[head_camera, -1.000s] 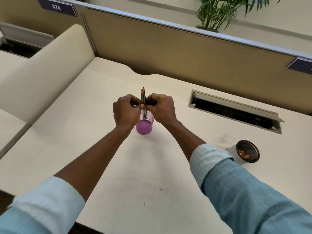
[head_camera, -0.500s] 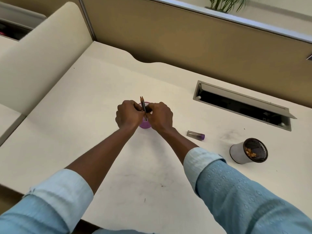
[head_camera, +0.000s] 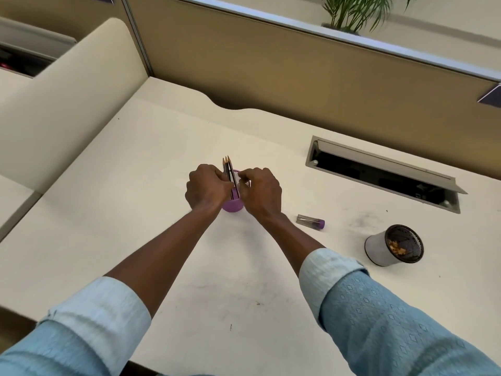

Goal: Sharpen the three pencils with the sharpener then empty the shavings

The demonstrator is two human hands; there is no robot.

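Observation:
Three dark pencils [head_camera: 229, 169] stand bunched, points up, in a small purple cup [head_camera: 232, 205] at the middle of the desk. My left hand [head_camera: 207, 187] holds the bunch from the left with curled fingers. My right hand [head_camera: 261, 189] pinches it from the right, just above the cup's rim. The cup's upper part is hidden between my hands. The sharpener [head_camera: 311, 221], a clear tube with a purple cap, lies on its side to the right of my right wrist.
A white cup [head_camera: 379, 249] lies tipped on its side at the right, brown shavings inside its dark mouth. An open cable slot [head_camera: 379, 172] is set in the desk behind it. Partition walls [head_camera: 271, 71] close the back and left.
The pencils have sunk lower into the purple cup. Both hands stayed on them. The camera's aim shifted, bringing the sharpener and the tipped cup fully into view.

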